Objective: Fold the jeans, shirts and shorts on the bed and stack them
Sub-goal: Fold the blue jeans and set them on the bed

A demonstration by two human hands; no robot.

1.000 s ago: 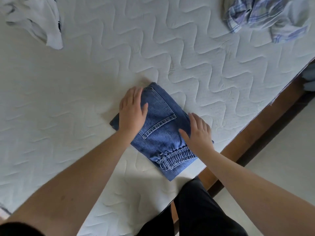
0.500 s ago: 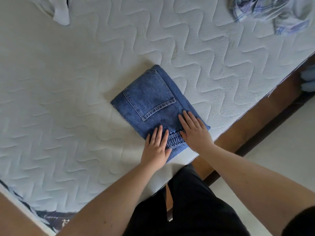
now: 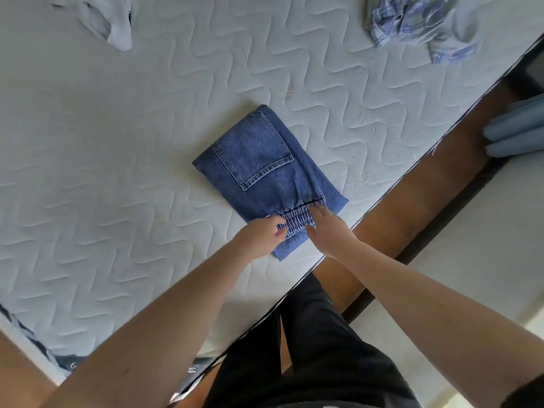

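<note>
Folded blue jeans lie on the white quilted mattress, near its right edge, back pocket up and elastic waistband toward me. My left hand has its fingers curled round the left end of the waistband. Just right of it, my right hand pinches the waistband between thumb and fingers. A crumpled white shirt lies at the far left. At the far right sits a bunched blue plaid shirt. No shorts can be made out.
The brown wooden bed frame runs along the mattress's right side, with pale floor beyond. Light blue fabric hangs at the right edge. I stand at the bed's near corner in black trousers.
Both hands slid down from pressing flat on the jeans to the waistband end. The left hand's fingers have curled in and the right hand has taken hold. The jeans stay put.
</note>
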